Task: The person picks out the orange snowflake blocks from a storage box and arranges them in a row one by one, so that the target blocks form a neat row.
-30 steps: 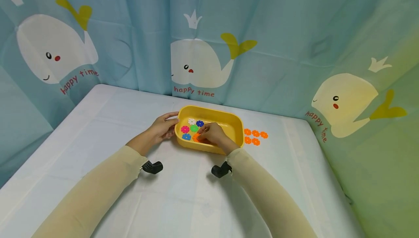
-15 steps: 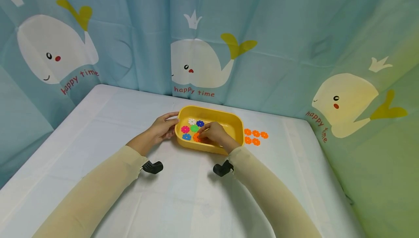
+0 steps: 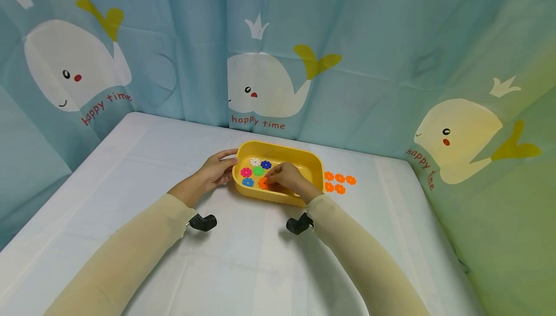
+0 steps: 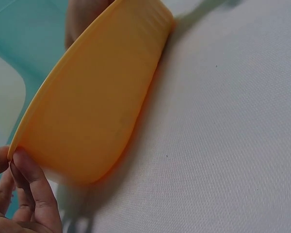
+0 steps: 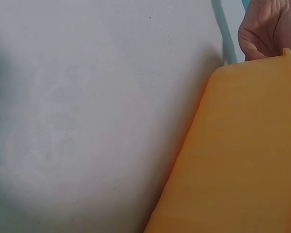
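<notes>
In the head view my left hand (image 3: pixel 214 170) grips the left end of a yellow plastic tray (image 3: pixel 286 149); the left wrist view shows thumb and fingers pinching its rim. My right hand (image 3: pixel 286 177) reaches inside, fingertips pinching an orange snowflake disc (image 3: pixel 263 183), partly hidden by the fingers. Around it on the tray floor lie a white disc (image 3: pixel 255 162), a dark blue disc (image 3: pixel 266 165), a pink disc (image 3: pixel 246 172), a green disc (image 3: pixel 258 171) and a light blue disc (image 3: pixel 248 182). The tray's wall hides the right fingers in the right wrist view.
Several orange discs (image 3: pixel 340 178) lie in two rows on the white-covered table (image 3: pixel 234 258), just right of the tray. A blue curtain (image 3: pixel 369 84) printed with whales hangs behind the table. Dark wrist-camera mounts (image 3: pixel 203 222) stick out below both sleeves.
My right hand and forearm have shifted slightly to the right, and more of the orange disc shows at the fingertips. The left hand keeps its hold on the tray.
</notes>
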`<state>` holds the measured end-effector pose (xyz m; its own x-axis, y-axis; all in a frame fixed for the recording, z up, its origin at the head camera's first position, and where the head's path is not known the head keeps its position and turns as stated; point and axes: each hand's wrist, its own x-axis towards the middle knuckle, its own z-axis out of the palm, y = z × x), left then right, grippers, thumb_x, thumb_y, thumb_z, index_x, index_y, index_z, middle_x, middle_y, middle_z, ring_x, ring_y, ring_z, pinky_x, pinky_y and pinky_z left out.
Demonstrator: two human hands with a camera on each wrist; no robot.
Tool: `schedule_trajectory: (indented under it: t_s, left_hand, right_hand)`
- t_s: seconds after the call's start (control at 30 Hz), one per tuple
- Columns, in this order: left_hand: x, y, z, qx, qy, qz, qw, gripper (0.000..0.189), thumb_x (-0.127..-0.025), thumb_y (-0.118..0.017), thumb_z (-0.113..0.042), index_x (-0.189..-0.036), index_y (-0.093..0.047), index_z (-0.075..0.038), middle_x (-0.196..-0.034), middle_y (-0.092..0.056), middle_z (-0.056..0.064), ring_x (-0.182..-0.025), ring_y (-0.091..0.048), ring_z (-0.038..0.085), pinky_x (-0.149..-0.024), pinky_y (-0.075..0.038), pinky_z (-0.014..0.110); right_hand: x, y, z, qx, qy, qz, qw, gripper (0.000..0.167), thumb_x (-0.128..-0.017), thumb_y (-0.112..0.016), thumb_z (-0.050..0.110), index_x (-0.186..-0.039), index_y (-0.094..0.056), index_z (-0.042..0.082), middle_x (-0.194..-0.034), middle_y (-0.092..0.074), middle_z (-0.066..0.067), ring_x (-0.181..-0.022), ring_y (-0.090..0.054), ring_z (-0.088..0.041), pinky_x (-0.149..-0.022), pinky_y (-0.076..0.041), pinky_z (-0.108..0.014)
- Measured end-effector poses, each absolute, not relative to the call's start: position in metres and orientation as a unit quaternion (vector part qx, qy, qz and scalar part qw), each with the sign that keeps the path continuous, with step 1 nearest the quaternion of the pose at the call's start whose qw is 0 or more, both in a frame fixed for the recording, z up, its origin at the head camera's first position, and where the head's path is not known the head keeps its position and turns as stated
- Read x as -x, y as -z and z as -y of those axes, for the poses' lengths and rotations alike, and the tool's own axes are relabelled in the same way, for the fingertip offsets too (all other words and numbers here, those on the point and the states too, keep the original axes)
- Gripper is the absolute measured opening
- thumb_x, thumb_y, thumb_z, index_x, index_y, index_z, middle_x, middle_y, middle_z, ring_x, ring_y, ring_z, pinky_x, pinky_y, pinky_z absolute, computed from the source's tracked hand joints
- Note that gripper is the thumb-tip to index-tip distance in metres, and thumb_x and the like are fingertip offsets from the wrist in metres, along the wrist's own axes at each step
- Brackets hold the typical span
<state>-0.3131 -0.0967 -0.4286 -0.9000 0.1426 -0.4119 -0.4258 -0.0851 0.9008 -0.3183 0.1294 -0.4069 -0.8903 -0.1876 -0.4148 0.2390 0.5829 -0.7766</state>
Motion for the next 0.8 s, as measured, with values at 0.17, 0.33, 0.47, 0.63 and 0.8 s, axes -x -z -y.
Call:
schedule_trajectory:
  t_s: [0.17, 0.33, 0.47, 0.63, 0.8]
  left_hand:
    - [0.314, 0.430, 0.097, 0.111, -0.730, -0.646, 0.195, 0.045, -0.101, -0.057, -0.022, -0.145, -0.048, -0.024, -0.099, -0.063, 0.009, -0.050, -0.048, 0.009, -0.044, -0.038, 0.016]
    - [0.313, 0.430, 0.097, 0.107, -0.733, -0.643, 0.195, 0.045, -0.101, -0.057, -0.022, -0.145, -0.048, -0.023, -0.097, -0.063, 0.007, -0.050, -0.047, 0.009, -0.044, -0.037, 0.016]
    - [0.313, 0.430, 0.096, 0.106, -0.733, -0.642, 0.196, 0.045, -0.101, -0.057, -0.022, -0.145, -0.047, -0.023, -0.089, -0.061, 0.006, -0.050, -0.047, 0.009, -0.044, -0.038, 0.017]
    - [0.314, 0.430, 0.096, 0.111, -0.730, -0.645, 0.195, 0.045, -0.100, -0.058, -0.022, -0.144, -0.048, -0.024, -0.089, -0.062, 0.007, -0.047, -0.045, 0.010, -0.043, -0.037, 0.017]
    - [0.314, 0.430, 0.096, 0.111, -0.730, -0.647, 0.194, 0.043, -0.100, -0.058, -0.022, -0.143, -0.049, -0.025, -0.086, -0.061, 0.005, -0.046, -0.044, 0.010, -0.043, -0.037, 0.017]
  right_hand:
    - [0.318, 0.407, -0.134, -0.012, 0.446, -0.863, 0.237, 0.018, -0.091, -0.069, 0.005, -0.107, -0.071, -0.002, -0.093, -0.072, -0.011, -0.072, -0.066, -0.014, -0.074, -0.058, -0.024]
    - [0.317, 0.406, -0.139, -0.009, 0.443, -0.862, 0.245, 0.021, -0.092, -0.067, 0.005, -0.111, -0.071, -0.002, -0.098, -0.073, -0.013, -0.075, -0.068, -0.014, -0.077, -0.058, -0.026]
    - [0.315, 0.405, -0.144, -0.008, 0.441, -0.863, 0.245, 0.022, -0.092, -0.067, 0.005, -0.112, -0.071, -0.002, -0.099, -0.074, -0.013, -0.074, -0.069, -0.013, -0.075, -0.058, -0.024]
    - [0.314, 0.404, -0.152, -0.004, 0.435, -0.868, 0.241, 0.022, -0.091, -0.069, 0.005, -0.112, -0.071, -0.002, -0.098, -0.074, -0.013, -0.072, -0.067, -0.012, -0.073, -0.057, -0.023]
    - [0.313, 0.406, -0.160, -0.006, 0.438, -0.867, 0.236, 0.023, -0.090, -0.070, 0.005, -0.112, -0.071, -0.004, -0.100, -0.074, -0.014, -0.072, -0.067, -0.012, -0.073, -0.058, -0.023]
